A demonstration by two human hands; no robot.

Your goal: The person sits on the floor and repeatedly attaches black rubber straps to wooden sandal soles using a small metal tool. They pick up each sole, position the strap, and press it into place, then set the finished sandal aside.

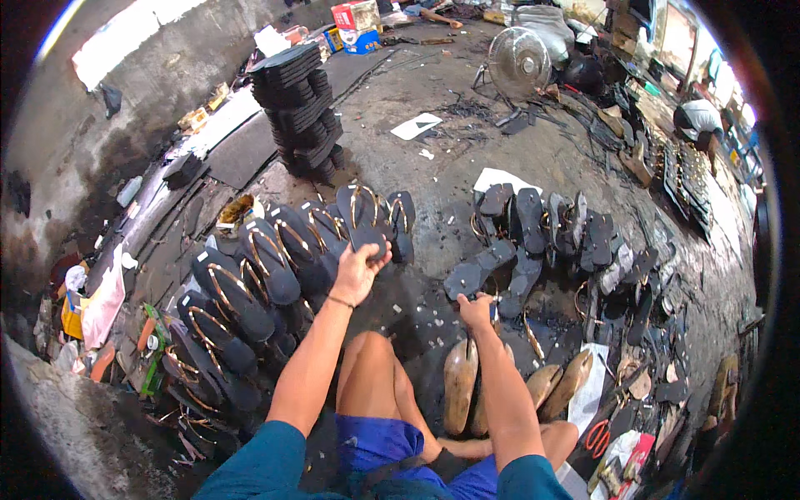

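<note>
My left hand (358, 271) is stretched forward and grips the heel of a black sandal with gold straps (363, 212), held at the end of a fanned row of finished black sandals (250, 283). My right hand (477, 312) rests low on the dark floor, fingers closed around a small tool with a blue tip; the detail is unclear. Just ahead of it lies a loose heap of black soles (542, 237). Wooden shoe lasts (461, 383) lie by my knees.
A tall stack of black soles (302, 112) stands at the back left. A standing fan (518, 62) is at the far centre. Red-handled scissors (597, 437) lie at the lower right. Another person (698, 121) crouches at the far right. Clutter lines the left wall.
</note>
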